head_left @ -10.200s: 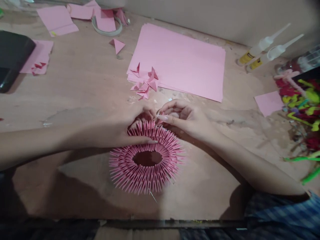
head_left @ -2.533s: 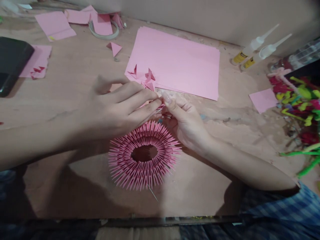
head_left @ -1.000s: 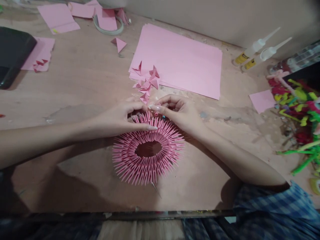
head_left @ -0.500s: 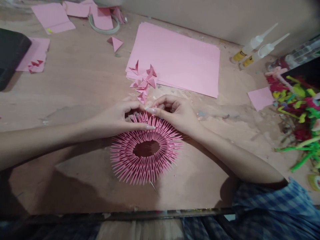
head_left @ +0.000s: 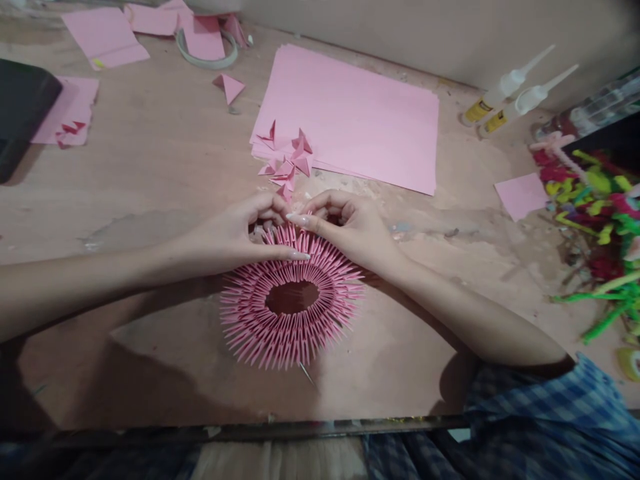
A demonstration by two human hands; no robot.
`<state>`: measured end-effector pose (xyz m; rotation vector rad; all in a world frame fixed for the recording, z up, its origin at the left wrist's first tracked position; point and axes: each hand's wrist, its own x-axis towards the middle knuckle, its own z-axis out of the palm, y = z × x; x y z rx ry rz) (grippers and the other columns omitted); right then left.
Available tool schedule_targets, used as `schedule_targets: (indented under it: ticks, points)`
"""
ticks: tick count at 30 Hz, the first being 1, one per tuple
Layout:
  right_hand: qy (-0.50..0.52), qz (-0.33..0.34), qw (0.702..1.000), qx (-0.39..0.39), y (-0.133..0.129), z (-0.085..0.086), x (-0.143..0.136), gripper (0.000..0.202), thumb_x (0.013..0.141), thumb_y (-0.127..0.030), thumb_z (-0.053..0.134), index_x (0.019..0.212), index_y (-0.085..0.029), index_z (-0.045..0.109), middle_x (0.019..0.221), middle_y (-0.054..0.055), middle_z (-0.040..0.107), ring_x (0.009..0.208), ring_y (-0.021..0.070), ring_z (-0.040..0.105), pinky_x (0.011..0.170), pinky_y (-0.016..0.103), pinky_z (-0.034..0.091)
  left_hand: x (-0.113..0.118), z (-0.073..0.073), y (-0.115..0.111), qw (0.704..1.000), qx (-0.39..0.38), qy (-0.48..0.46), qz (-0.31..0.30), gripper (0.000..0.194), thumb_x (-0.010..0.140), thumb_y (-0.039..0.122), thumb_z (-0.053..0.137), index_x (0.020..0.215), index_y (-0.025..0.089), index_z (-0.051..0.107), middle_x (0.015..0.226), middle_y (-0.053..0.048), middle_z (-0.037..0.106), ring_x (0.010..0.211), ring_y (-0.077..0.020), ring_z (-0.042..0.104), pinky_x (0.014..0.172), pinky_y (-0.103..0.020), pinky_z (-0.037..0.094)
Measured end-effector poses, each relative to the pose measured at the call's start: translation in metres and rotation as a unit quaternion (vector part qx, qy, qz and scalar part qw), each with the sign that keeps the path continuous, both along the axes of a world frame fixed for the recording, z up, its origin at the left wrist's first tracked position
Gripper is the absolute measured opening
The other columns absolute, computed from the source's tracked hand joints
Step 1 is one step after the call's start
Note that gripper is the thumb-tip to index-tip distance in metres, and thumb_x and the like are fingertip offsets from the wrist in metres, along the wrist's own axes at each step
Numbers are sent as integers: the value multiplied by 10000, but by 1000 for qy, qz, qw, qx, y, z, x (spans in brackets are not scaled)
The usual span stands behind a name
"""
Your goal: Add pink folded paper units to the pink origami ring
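Observation:
A pink ring of folded paper pieces (head_left: 295, 340), with a dark oval opening in its middle, lies on the table. At its far edge, my left hand (head_left: 255, 230) grips the ring, the thumb lying across its top and the fingers curled behind. My right hand (head_left: 350, 220) pinches at the same far edge, its thumb tip close to the left fingertips. What sits between the right fingers is mostly hidden, seemingly a folded piece of the ring. Just beyond the hands is a small heap of loose folded pink triangles (head_left: 285, 173).
A stack of pink paper sheets (head_left: 355, 120) lies behind the heap. Two glue bottles (head_left: 515, 100) stand at the back right, near colourful pipe cleaners (head_left: 600, 200). A tape ring (head_left: 207, 61) and a dark device (head_left: 23, 113) are at left. A thin needle-like object (head_left: 307, 375) pokes out below the ring.
My left fingers have curled slightly and shifted a little at the far edge. The ring and my right hand stay almost in place.

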<state>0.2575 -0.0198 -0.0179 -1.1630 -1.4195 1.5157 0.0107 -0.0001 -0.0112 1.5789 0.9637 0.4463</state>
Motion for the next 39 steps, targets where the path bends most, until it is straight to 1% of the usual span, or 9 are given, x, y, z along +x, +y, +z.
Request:
schedule_targets:
  ticks: [5, 9, 12, 17, 21, 23, 25, 31, 39]
  points:
    - [4, 22, 1000, -15, 0, -1, 0, 572, 822, -653, 1142, 992, -230, 797, 801, -29, 806, 791, 179, 719, 792, 341, 534, -1, 1, -2, 1000, -18, -23, -6, 542, 857, 495, 1015, 1156, 248, 637, 1158, -36, 805, 1098, -236, 764, 953, -347, 677]
    - [21, 58, 998, -22, 5, -1, 5, 575, 833, -620, 1146, 995, -218, 768, 895, -1, 841, 859, 184, 763, 816, 330, 568, -1, -1, -3, 999, -25, -22, -6, 555, 869, 501, 1004, 1176, 242, 620, 1096, -24, 787, 983, -205, 742, 811, -300, 629]
    - [43, 98, 993, -51, 10, 2, 13, 513, 893, -567, 1121, 1030, -206, 782, 947, 19, 866, 851, 174, 754, 769, 311, 566, -1, -3, -3, 1000, -6, -18, 7, 585, 824, 531, 1019, 1165, 233, 648, 1078, -31, 750, 976, -215, 720, 822, -324, 616]
    - [32, 145, 986, -80, 16, 8, 22, 457, 908, -486, 1121, 1062, -219, 782, 829, -24, 861, 705, 141, 672, 614, 275, 483, -3, 2, -2, 998, 61, 24, -20, 495, 920, 564, 974, 1190, 220, 741, 1115, -39, 732, 981, -216, 663, 883, -359, 563]
    - [28, 165, 984, -58, 19, 6, 24, 429, 901, -476, 1125, 1034, -245, 789, 860, -33, 881, 788, 161, 739, 752, 302, 597, -4, 6, -2, 996, 77, 38, -30, 481, 960, 596, 960, 1183, 227, 748, 1164, -29, 746, 1069, -227, 672, 993, -370, 566]
    - [33, 165, 985, -32, 20, 5, 25, 407, 876, -454, 1144, 1000, -249, 814, 950, -9, 902, 926, 190, 809, 917, 348, 658, -5, 5, -2, 996, 77, 38, -32, 499, 966, 623, 951, 1186, 230, 735, 1166, -25, 734, 1066, -225, 660, 992, -371, 560]
    - [33, 154, 988, -12, 21, 5, 25, 380, 858, -422, 1156, 978, -242, 844, 1006, 11, 902, 981, 199, 823, 992, 369, 664, -5, 5, -1, 996, 78, 33, -39, 494, 975, 614, 944, 1196, 234, 720, 1179, -26, 728, 1053, -221, 649, 969, -367, 551]
    - [18, 133, 990, -41, 18, 12, 23, 345, 848, -422, 1151, 940, -258, 861, 900, 7, 864, 846, 200, 772, 786, 361, 663, -5, 6, -2, 995, 78, 35, -42, 465, 1012, 564, 940, 1216, 225, 694, 1194, -18, 698, 1058, -205, 620, 958, -359, 515]
    - [52, 139, 987, -58, 22, 9, 23, 490, 750, -305, 1189, 1060, -231, 817, 925, 18, 871, 907, 211, 835, 792, 342, 625, -4, 3, -5, 999, 0, 0, -36, 533, 955, 522, 1015, 1233, 261, 644, 1064, 16, 647, 966, -179, 607, 781, -315, 491]
